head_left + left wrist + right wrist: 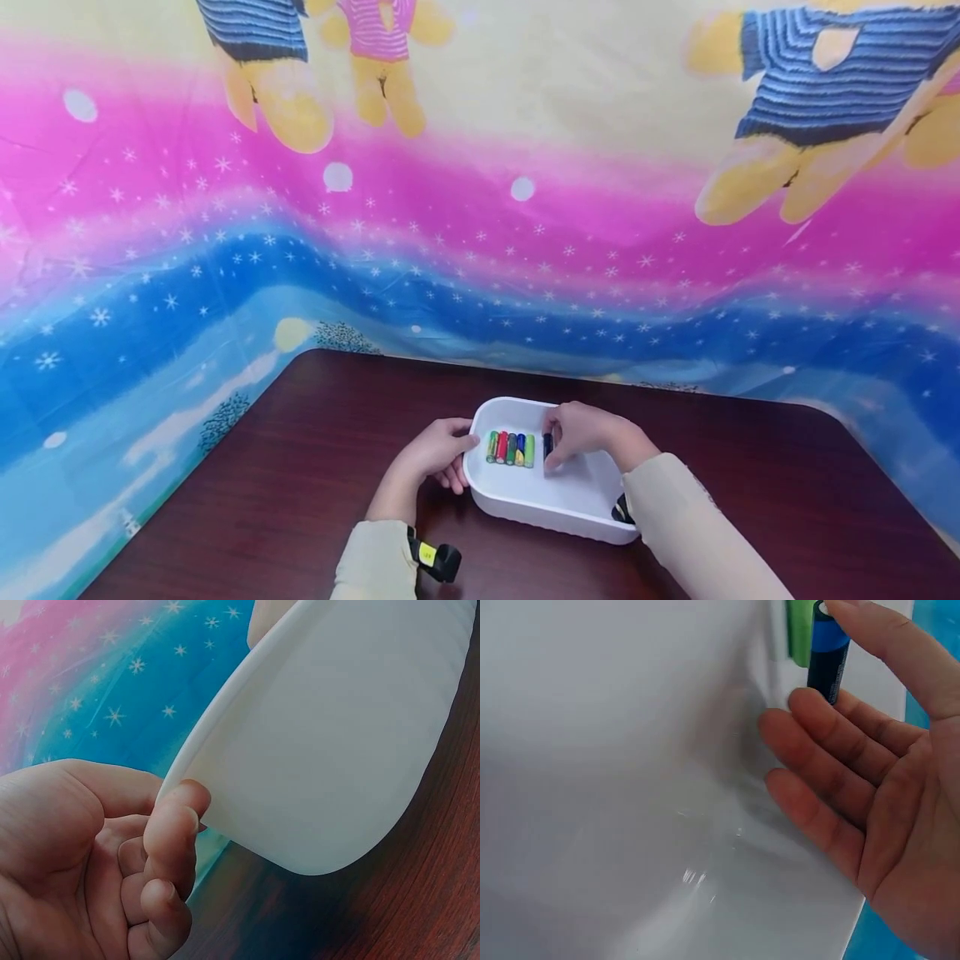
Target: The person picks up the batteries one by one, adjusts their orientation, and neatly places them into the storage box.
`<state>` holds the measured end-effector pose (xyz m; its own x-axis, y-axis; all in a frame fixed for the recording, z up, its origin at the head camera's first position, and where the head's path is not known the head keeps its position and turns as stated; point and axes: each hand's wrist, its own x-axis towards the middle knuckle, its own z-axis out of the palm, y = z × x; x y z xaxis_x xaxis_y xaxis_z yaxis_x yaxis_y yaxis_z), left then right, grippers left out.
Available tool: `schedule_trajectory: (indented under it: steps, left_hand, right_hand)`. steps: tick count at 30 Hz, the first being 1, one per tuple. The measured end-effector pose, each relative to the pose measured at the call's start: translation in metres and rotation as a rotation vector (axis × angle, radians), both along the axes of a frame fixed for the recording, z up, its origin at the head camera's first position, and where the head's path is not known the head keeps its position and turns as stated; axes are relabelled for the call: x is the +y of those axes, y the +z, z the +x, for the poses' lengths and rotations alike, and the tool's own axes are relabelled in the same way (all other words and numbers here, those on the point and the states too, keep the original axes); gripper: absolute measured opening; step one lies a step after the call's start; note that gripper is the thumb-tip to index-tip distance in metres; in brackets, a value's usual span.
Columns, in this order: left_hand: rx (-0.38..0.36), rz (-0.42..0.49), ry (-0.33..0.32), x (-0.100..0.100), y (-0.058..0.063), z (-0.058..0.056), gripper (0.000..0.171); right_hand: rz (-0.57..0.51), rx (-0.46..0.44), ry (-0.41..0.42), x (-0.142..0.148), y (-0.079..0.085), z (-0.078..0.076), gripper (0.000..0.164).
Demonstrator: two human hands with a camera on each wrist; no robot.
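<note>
A white plastic tray (551,515) with raised walls stands on the table. My left hand (437,454) pinches its left rim between thumb and fingers; the left wrist view shows that hand (112,847) at the tray's outer wall (322,765). Inside the tray, my right hand (583,429) holds a dark battery (547,445) between thumb and fingers. In the right wrist view this battery (828,664) has a blue band near its pale end. Several coloured batteries (512,449) lie side by side to its left, in green, red, blue and light green.
The dark red-brown wooden table (300,492) has rounded back corners. A patterned cloth (465,275) with snowflakes and bears hangs behind and beside it. A black strap with a small device (437,560) sits on the left wrist. Another black device (622,508) is at the right wrist, by the tray wall.
</note>
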<state>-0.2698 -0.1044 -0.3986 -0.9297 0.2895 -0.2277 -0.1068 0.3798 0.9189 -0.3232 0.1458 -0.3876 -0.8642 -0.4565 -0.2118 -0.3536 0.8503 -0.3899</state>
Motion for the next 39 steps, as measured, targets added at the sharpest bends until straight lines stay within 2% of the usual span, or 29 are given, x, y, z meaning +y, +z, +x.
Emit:
schedule_trajectory:
  steps: [14, 39]
  left_hand:
    - [0.019, 0.006, -0.006, 0.000, -0.002, -0.002, 0.046]
    - [0.016, 0.007, -0.004, 0.000, -0.002, -0.001, 0.046]
  right_hand:
    - [0.131, 0.053, -0.001, -0.012, -0.007, 0.002, 0.049]
    - [0.144, 0.058, 0.008, -0.015, -0.006, 0.004, 0.056]
